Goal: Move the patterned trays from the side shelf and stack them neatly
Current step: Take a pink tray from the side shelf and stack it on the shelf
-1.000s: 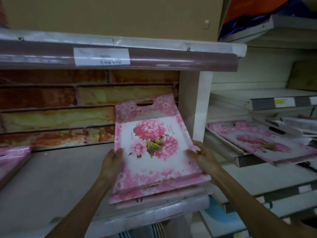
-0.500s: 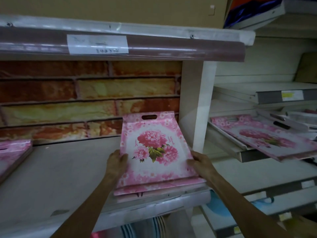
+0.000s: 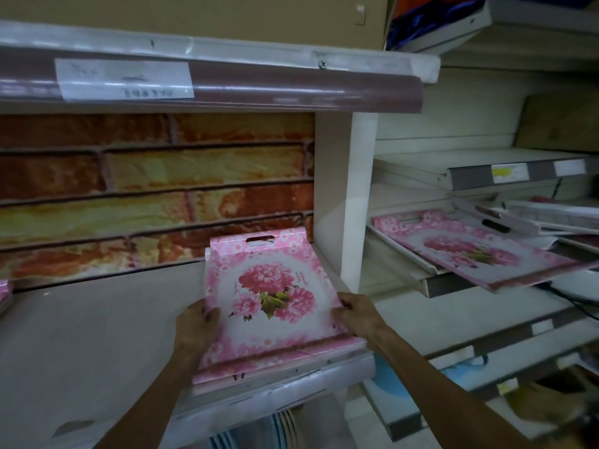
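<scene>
A rectangular pink tray printed with large pink peonies and green leaves (image 3: 272, 299) lay on top of a short stack of matching trays at the right end of a pale grey shelf (image 3: 97, 335), its cut-out handle slot toward the brick-patterned back panel (image 3: 155, 192) and its near edge at the shelf's front lip. The left hand (image 3: 197, 325) was closed on the tray's left edge, thumb lying over the printed border and fingers tucked beneath and out of sight. The right hand (image 3: 356, 314) was closed on the right edge in the same way, thumb on top near the white upright post (image 3: 356, 202) that bounded the shelf. Both grips were narrow, pinched onto the top tray's rim; whether they also caught the trays below could not be told. Edges of the lower trays showed as pink strips under the near end of the top one. Past the post, on the side shelving, a second floral pink tray (image 3: 470, 251) rested tilted on a grey metal shelf, its near corner hanging past the shelf front, with pale trays (image 3: 505, 218) lying just behind it. At the far left of the grey shelf a sliver of another pink tray (image 3: 5, 293) showed. Overhead ran a maroon shelf rail (image 3: 259, 89) bearing a white paper label (image 3: 124, 80) whose writing was blurred.
</scene>
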A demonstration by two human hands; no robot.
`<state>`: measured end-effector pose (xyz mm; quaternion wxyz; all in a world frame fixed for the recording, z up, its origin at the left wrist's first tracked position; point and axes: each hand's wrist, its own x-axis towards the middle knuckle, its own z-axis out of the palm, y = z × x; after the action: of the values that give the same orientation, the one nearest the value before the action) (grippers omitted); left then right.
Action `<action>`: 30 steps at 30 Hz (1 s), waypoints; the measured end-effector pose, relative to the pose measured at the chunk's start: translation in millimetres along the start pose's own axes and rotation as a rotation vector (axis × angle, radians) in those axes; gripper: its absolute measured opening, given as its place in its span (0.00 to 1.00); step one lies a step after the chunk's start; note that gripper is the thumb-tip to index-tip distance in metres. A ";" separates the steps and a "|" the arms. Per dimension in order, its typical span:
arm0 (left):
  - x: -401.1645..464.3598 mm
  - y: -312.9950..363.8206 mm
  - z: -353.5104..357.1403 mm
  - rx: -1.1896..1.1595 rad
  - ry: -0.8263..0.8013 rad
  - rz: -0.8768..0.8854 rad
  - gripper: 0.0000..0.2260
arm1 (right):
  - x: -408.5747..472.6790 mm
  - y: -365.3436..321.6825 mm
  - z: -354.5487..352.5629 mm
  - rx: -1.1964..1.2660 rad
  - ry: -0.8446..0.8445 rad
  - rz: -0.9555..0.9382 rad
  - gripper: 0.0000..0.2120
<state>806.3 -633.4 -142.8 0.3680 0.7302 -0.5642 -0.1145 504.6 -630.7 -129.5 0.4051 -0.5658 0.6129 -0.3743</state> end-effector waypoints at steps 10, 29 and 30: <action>-1.7 -8.6 -1.6 -0.003 -0.039 -0.025 0.08 | -0.6 1.2 -3.6 -0.005 0.002 -0.028 0.10; -82.6 143.8 -21.6 -0.736 -0.128 0.268 0.06 | -91.7 2.7 -119.8 0.478 0.337 -0.337 0.08; -88.1 152.6 -12.2 -0.748 -0.160 0.272 0.06 | -93.9 5.1 -131.8 0.472 0.347 -0.354 0.08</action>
<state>670.8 -562.5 -54.4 0.5752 0.4533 -0.6019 -0.3185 384.3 -536.6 -75.7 0.3433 -0.4819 0.4617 -0.6609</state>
